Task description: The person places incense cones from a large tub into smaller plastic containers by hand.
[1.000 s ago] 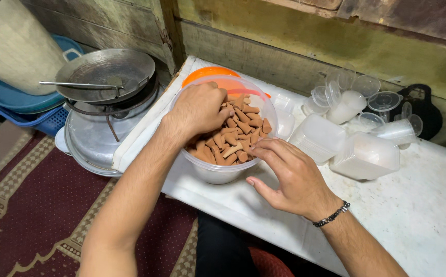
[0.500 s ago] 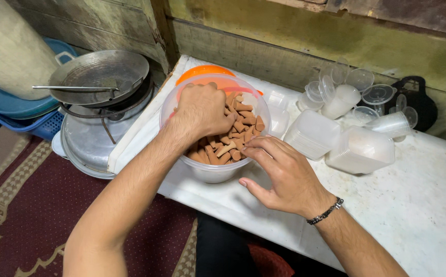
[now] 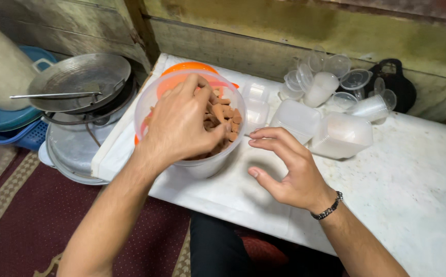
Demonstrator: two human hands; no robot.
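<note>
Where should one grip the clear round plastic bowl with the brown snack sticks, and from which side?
Grip the clear round plastic bowl around its side wall just below the rim, coming from the near right. That side looks free, and the open right hand is beside it. The left hand covers the top and left, and the walls narrow downward, so a low grip might slip.

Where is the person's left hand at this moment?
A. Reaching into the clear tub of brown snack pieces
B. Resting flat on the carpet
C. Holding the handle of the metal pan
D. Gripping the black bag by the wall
A: the left hand is over the clear tub, fingers among the brown snack pieces, while the right hand hovers open beside it.
</note>
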